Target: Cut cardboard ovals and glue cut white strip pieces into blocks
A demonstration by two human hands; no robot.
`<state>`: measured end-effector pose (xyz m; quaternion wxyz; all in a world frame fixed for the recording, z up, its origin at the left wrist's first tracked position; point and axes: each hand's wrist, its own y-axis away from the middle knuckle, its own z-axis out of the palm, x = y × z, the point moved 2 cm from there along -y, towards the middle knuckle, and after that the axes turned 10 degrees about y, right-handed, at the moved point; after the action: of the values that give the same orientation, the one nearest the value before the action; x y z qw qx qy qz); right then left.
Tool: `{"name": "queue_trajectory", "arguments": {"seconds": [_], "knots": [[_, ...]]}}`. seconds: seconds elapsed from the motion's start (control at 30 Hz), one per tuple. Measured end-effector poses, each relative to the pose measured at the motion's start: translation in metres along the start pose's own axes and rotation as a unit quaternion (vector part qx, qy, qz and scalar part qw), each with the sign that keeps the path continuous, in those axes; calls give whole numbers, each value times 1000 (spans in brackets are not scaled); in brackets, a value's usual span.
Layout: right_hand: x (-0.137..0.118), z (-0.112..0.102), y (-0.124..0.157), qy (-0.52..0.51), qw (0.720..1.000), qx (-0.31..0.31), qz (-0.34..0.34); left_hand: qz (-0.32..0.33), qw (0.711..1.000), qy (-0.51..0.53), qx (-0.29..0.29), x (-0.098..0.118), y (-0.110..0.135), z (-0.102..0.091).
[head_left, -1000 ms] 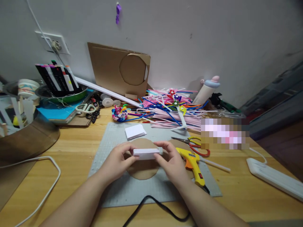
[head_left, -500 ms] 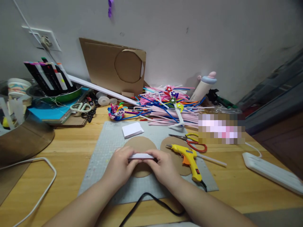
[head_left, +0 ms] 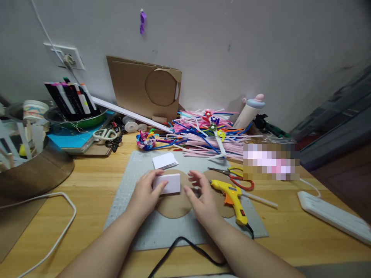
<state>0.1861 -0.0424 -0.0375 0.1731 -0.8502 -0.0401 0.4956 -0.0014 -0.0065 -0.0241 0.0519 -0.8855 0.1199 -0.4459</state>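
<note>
My left hand (head_left: pixel 147 193) grips a small white rectangular piece (head_left: pixel 171 183), perhaps folded paper or a stack of cards, by its left end. The piece is tilted so its broad face shows, above a round cardboard disc (head_left: pixel 174 208). Just to its right my right hand (head_left: pixel 203 197) is apart from it, fingers spread and holding nothing. A second cardboard disc (head_left: pixel 216 177) lies partly under a yellow hot glue gun (head_left: pixel 228 191). Behind my left hand, a stack of white paper pieces (head_left: pixel 164 160) rests on the grey cutting mat (head_left: pixel 127 208).
Scissors (head_left: pixel 232 173) with red and yellow handles lie behind the glue gun. Pipe cleaners (head_left: pixel 203 135) are heaped by the wall. A black cord (head_left: pixel 191 244) crosses the mat's front edge. A white power strip (head_left: pixel 330 216) sits at right, markers (head_left: pixel 69 98) at left.
My right hand has let go of the white piece and opened to the right. The piece, now in my left hand only, has turned from edge-on to show its broad face. The view shifted slightly.
</note>
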Motion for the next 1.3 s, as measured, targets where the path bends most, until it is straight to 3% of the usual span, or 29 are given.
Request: {"name": "queue_trajectory", "arguments": {"seconds": [0.1, 0.2, 0.23, 0.33, 0.4, 0.5, 0.63, 0.7, 0.8, 0.9, 1.0, 1.1, 1.3], "knots": [[-5, -13, -2, 20, 998, 58, -20, -9, 998, -48, 27, -7, -6, -6], [-20, -33, -1, 7, 997, 73, -22, -7, 997, -76, 9, -9, -7, -7], [-27, -42, 1, 7, 998, 55, -19, -4, 997, -83, -3, -9, -7, -7], [-46, -71, 10, 57, 994, -81, -52, 6, 995, -95, -34, -8, -6, -12], [-46, -95, 16, 109, 985, -109, -74, 7, 994, -102, -47, -8, -6, -16], [-18, -127, 20, 205, 974, -97, -11, 5, 993, -112, -49, -7, -5, -16], [38, -150, 29, 341, 916, -139, 157, 12, 992, -123, -36, 4, -4, -3], [53, -151, 33, 365, 894, -160, 205, 13, 991, -133, -11, 12, -9, 0], [55, -143, 35, 390, 867, -204, 234, 3, 987, -163, 18, 21, -32, -5], [47, -134, 28, 418, 849, -209, 245, -8, 984, -178, -15, 19, -64, -10], [46, -127, 20, 427, 851, -187, 243, -4, 982, -175, -77, 8, -91, -8], [53, -124, 18, 409, 864, -179, 231, 10, 980, -159, -117, -1, -101, -4], [62, -123, 19, 393, 875, -179, 220, 12, 990, -104, -99, -8, -94, -8]]}}
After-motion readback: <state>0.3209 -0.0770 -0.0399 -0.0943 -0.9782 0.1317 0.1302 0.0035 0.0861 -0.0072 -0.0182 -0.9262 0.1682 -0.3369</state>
